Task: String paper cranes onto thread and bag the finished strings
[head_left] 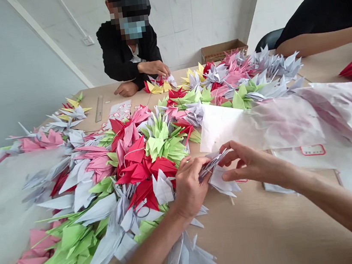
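My left hand (192, 185) is closed around a bundle of pale grey-white folded paper cranes (214, 161), pinching their flattened layers. On the bundle's right side is my right hand (243, 162), thumb and fingers apart, fingertips at the edge of the layers. Just under it, more white paper cranes (224, 182) hang or lie near the table; which of the two I cannot tell. Left of my left hand spreads a heap of folded paper cranes, with red ones (141, 167), green ones (162, 140) and white ones (100, 209) piled together.
Across the table (292, 229), a masked person (130, 47) handles small paper pieces. Another person's arm (313, 42) rests at the far right. Clear plastic bags (291, 123) lie to the right, with one more bag (18, 213) at left. A ruler (98, 109) and cardboard box (223, 50) are farther back.
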The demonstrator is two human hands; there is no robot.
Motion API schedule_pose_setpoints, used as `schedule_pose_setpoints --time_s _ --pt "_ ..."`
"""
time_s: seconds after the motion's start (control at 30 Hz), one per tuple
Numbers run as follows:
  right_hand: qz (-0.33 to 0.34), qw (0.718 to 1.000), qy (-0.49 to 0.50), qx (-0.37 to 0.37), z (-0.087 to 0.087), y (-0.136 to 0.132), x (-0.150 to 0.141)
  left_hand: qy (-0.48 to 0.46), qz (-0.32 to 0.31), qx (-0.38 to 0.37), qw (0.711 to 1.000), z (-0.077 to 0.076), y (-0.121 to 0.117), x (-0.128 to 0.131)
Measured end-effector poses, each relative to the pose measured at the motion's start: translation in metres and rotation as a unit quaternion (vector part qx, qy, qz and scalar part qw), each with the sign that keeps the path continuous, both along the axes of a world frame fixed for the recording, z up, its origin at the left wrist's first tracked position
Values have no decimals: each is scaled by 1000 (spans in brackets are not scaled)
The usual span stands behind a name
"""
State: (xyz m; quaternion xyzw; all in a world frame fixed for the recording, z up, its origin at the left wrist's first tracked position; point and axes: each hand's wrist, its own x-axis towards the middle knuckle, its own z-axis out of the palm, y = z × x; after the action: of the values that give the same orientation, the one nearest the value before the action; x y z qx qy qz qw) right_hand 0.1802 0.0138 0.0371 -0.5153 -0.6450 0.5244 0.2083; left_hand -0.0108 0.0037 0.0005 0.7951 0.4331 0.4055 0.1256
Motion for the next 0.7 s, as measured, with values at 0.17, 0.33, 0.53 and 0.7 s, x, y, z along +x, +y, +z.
schedule_pose_setpoints --time_s 0.17,0.33,0.53,0.7 --pt "-61 997 7 54 1 -7 -14 -3 -6 -19 1000 -1 0 -1" --pt "-50 996 22 67 -3 -1 -7 -19 -67 -82 994 -1 1 -2" --pt "-74 993 2 89 -7 6 2 -66 -131 -156 977 11 2 -5" --pt "-65 993 -3 97 -11 9 7 -86 -85 -178 976 13 4 -3"
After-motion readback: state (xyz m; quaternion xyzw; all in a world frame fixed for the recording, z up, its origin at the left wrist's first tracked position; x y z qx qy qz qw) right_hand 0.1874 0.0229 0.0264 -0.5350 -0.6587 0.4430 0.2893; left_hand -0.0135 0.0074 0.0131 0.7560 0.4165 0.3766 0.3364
